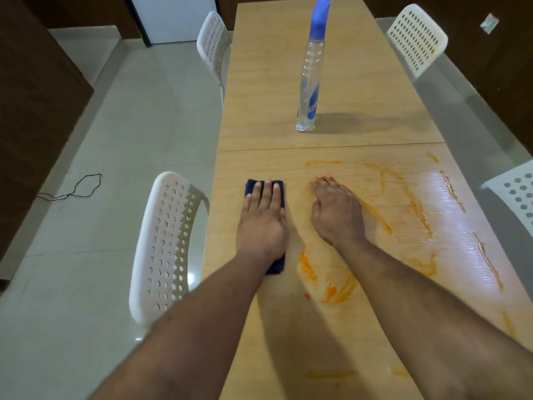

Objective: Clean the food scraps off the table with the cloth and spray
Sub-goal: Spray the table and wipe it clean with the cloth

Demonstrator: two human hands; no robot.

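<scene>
Currently, status: wipe in hand, most of the mess not yet reached.
L hand [264, 219]: flat, fingers straight, pressing down on cloth; no curl round it.
R hand [336, 210]: flat on tabletop w/ relaxed fingers, holds nothing; fingertips at edge of a smear.
Cloth [278, 265]: dark blue, folded to a strip, lying on table [288, 342] near its left edge, mostly hidden under L hand.
Cloth axis: long axis runs away from person, toward far end of table; far short edge pokes out past fingertips, near edge shows by wrist.
Spray bottle [310, 79]: clear w/ blue top, upright past the table seam, well apart from both hands; nozzle partly cropped, direction unclear.
Scraps: orange smears [380, 217] spread right of R hand and in front of it; small red bit [307, 296] near R forearm.
Risk 1: R palm/forearm sits by wet streaks, so sliding it prob. drags sauce onto wiped wood.
Risk 2: cloth is narrow, so a sideways sweep may push the mess off the right edge onto the chair [516, 194].
Risk 3: a long forward reach could knock the tall bottle over.
</scene>
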